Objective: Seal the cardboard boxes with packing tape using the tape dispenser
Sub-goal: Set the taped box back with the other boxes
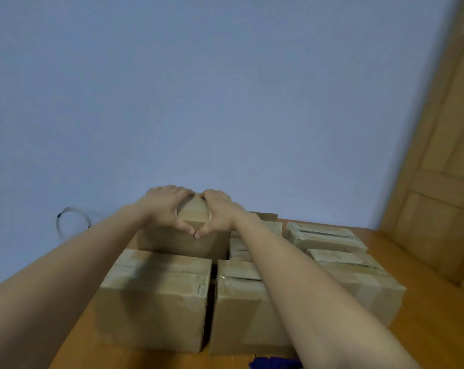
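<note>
Both arms reach out to a cardboard box [193, 214] at the far side of the wooden table [428, 331]. My left hand [163, 206] and my right hand [220, 212] lie spread on its top, side by side. The fingers reach the far edge and the two thumb tips meet over the near edge. A strip of tape shows on the top between the hands. A blue object [274, 363], cut off at the bottom edge, lies on the table in front of the boxes; I cannot tell what it is.
Several taped cardboard boxes crowd the table: one near left [156, 296], one near middle [238, 307], others on the right [358, 275]. A wooden door [444, 182] stands at the right. A wire loop [72, 222] hangs on the blue wall.
</note>
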Available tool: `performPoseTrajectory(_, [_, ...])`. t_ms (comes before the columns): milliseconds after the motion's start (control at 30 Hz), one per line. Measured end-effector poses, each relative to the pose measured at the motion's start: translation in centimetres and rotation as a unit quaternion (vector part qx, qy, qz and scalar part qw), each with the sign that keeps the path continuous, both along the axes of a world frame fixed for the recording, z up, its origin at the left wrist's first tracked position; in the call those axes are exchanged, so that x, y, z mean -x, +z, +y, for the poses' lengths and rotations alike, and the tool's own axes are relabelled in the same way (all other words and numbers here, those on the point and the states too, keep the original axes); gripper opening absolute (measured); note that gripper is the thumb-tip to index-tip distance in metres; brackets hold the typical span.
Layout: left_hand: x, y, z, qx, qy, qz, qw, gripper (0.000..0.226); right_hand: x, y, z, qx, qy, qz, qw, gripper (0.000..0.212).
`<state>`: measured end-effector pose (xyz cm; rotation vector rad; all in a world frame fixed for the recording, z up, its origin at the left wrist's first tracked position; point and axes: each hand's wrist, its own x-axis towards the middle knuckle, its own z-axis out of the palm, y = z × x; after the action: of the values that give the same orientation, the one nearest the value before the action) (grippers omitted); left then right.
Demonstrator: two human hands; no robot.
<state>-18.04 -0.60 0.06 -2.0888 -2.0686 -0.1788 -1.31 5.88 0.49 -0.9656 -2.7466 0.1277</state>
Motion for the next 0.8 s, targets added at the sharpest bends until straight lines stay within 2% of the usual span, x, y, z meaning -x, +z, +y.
performPoseTrajectory(233, [-1.7,6.5,-3.6,-0.095,-0.019,0.036,0.995,0.124,-2.2,6.6,-3.3,-0.088,0.003,0.033,0.996,0.083])
performPoseTrajectory(367, [-3.3,9.6,-6.3,-0.154,-0.028,0.082,0.984,0.121,-4.1,9.6,-5.9,-0.166,0.002,0.041,0.985,0.080])
performPoseTrajectory(467, [-4.7,11.3,-9.1,-0.172,-0.032,0.141,0.974,0.127,-5.8,10.8,-8.1,-0.229,0.003,0.033,0.973,0.080])
performPoseTrajectory(567, [-6.5,11.7,-11.8,-0.194,-0.041,0.168,0.966,0.117,-7.9,11.2,-11.0,-0.260,-0.001,0.033,0.965,0.081])
performPoseTrajectory(667, [-8.9,11.2,-14.8,-0.194,-0.044,0.167,0.966,0.114,-10.3,11.0,-14.0,-0.257,-0.003,0.022,0.966,0.085])
performPoseTrajectory(800, [-11.9,9.6,-19.5,-0.146,-0.042,0.108,0.983,0.116,-13.8,10.1,-18.8,-0.179,0.016,0.008,0.984,0.085])
